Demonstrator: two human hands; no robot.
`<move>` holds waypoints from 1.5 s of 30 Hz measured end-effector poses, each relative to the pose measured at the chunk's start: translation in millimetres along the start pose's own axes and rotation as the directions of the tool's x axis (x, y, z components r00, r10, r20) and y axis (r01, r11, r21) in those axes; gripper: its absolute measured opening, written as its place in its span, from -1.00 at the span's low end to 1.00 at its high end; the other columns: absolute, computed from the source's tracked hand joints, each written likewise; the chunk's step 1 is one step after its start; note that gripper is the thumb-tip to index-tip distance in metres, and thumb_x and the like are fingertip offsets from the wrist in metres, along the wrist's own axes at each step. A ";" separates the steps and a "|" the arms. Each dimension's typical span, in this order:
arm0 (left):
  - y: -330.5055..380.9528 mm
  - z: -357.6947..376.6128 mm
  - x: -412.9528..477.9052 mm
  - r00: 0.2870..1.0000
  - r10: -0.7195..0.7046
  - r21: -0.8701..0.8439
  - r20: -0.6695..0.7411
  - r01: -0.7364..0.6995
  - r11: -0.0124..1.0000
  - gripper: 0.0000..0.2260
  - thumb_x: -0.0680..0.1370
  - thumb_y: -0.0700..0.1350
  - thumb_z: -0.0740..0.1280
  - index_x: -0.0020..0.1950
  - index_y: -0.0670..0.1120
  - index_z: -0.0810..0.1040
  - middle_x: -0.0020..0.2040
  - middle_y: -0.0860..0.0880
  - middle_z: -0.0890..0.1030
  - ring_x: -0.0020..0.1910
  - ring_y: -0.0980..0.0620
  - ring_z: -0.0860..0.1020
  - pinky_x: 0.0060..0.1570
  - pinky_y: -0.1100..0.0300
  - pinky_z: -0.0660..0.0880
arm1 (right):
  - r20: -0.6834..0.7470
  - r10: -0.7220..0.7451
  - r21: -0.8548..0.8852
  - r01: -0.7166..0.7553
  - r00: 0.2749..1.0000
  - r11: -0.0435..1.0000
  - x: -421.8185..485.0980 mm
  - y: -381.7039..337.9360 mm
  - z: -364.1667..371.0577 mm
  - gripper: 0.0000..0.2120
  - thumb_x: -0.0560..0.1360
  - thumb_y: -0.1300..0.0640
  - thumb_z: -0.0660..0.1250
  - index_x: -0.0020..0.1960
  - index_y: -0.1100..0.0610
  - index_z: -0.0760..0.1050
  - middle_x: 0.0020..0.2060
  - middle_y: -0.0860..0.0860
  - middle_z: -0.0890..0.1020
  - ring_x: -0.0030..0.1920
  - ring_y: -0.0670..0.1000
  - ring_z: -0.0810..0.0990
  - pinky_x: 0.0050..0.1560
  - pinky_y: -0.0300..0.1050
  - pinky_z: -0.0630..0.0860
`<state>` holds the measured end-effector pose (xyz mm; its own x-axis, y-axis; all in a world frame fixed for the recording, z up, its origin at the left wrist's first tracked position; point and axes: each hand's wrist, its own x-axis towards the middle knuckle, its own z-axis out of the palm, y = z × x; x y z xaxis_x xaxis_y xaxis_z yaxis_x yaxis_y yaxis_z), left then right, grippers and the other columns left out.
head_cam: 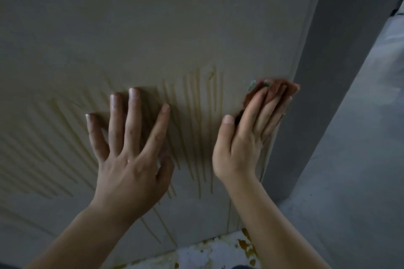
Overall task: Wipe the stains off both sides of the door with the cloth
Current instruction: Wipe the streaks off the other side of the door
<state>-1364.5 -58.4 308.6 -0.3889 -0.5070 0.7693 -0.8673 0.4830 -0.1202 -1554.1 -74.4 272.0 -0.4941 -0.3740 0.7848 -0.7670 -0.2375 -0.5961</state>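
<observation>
Brownish cloth [273,91] pressed flat under my right hand [242,144] at door [153,28] edge; left hand [131,153] spread, bracing. Drag firmly across drip stains [201,116], top down.

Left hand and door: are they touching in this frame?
Touching. The head view shows the left hand spread flat on the stained door, fingertips meeting their shadows with no gap.

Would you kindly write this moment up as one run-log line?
left hand: flat on door | right hand: presses cloth at door's right edge | stains: unwiped streaks between hands
</observation>
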 end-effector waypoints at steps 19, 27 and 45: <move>-3.9 -1.5 -3.3 0.999 0.039 -0.040 -0.002 -0.039 0.998 -0.29 0.52 -0.06 0.38 0.65 -0.05 0.21 0.66 -0.29 -0.01 0.66 -0.19 -0.19 0.55 -0.39 -0.18 | 0.284 0.305 -0.134 -0.277 0.909 0.951 -108.4 30.6 -4.8 -0.29 0.67 -0.19 -0.13 0.56 -0.06 -0.56 0.59 0.02 -0.46 0.62 0.11 -0.39 0.63 0.18 -0.23; -34.3 -16.9 -12.8 1.000 -0.017 -0.014 -0.024 0.017 1.000 -0.26 0.46 -0.05 0.40 0.62 -0.08 0.26 0.66 -0.32 0.00 0.66 -0.24 -0.12 0.54 -0.38 -0.06 | 0.018 -0.184 -0.066 0.184 0.983 0.981 32.6 -60.6 7.7 -0.35 0.65 -0.07 0.07 0.61 0.25 0.04 0.60 0.35 0.09 0.60 0.45 -0.05 0.60 0.34 -0.13; -75.5 -29.1 -42.0 0.981 -0.186 -0.003 -0.058 0.186 0.983 -0.18 0.47 -0.04 0.38 0.66 -0.14 0.10 0.66 -0.28 -0.14 0.64 -0.32 -0.19 0.55 -0.38 -0.19 | 0.409 -0.468 -0.056 0.533 0.784 0.844 -50.8 -59.9 13.4 -0.42 0.70 -0.10 0.00 0.67 0.02 0.00 0.67 -0.04 -0.19 0.65 0.17 -0.25 0.62 0.18 -0.25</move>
<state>-1273.6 -52.8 303.6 -0.2019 -0.5454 0.8135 -0.9237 0.3822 0.0270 -1477.5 -53.1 265.6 0.1390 -0.5486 0.8244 -0.9339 -0.3495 -0.0752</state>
